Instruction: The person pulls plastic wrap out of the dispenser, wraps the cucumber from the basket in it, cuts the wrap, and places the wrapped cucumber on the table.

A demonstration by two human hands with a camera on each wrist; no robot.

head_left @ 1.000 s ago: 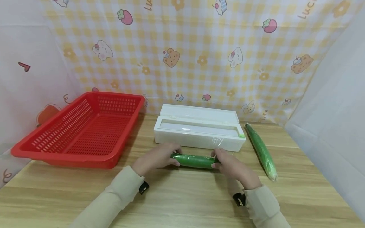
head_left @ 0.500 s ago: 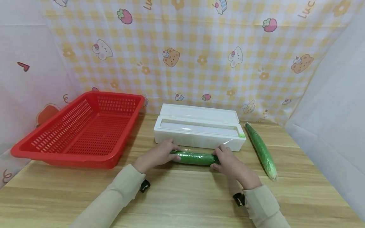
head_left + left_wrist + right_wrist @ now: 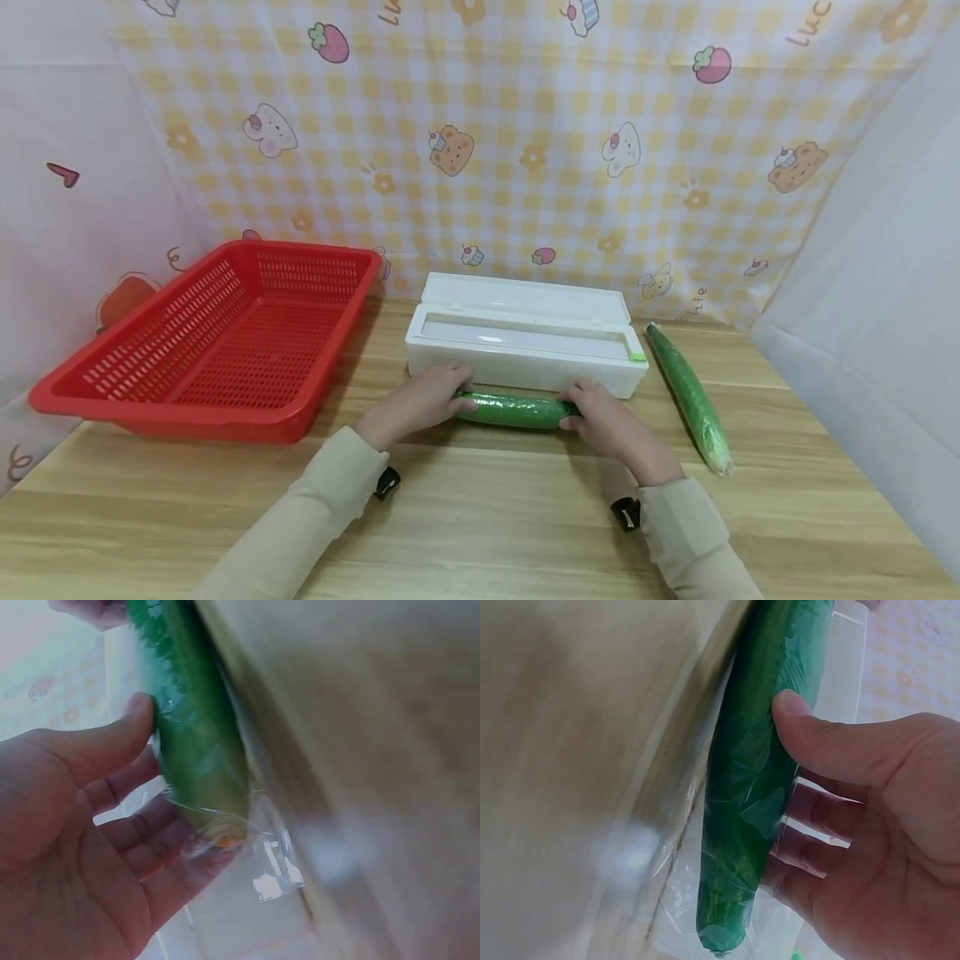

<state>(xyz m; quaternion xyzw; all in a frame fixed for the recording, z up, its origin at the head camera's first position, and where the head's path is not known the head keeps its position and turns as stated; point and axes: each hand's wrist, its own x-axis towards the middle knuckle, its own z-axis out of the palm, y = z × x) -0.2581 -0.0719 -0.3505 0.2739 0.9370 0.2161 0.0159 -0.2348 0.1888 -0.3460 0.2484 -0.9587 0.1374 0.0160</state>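
A green cucumber lies crosswise on the table just in front of a white cling film box, whose lid stands open. My left hand holds its left end. The right end is gripped by my right hand. Clear film wraps the cucumber and sticks out loosely past its pale end in the left wrist view. In the right wrist view my thumb presses its side, the other fingers reach behind, and film spreads around the dark tip.
A second cucumber, wrapped in film, lies slanted right of the box. At the left stands a red plastic basket with slotted walls. A patterned cloth hangs behind the wooden table.
The cucumber has rolled a short way toward the white box, both hands going along with it. Film seen earlier stretching up to the box front no longer shows there.
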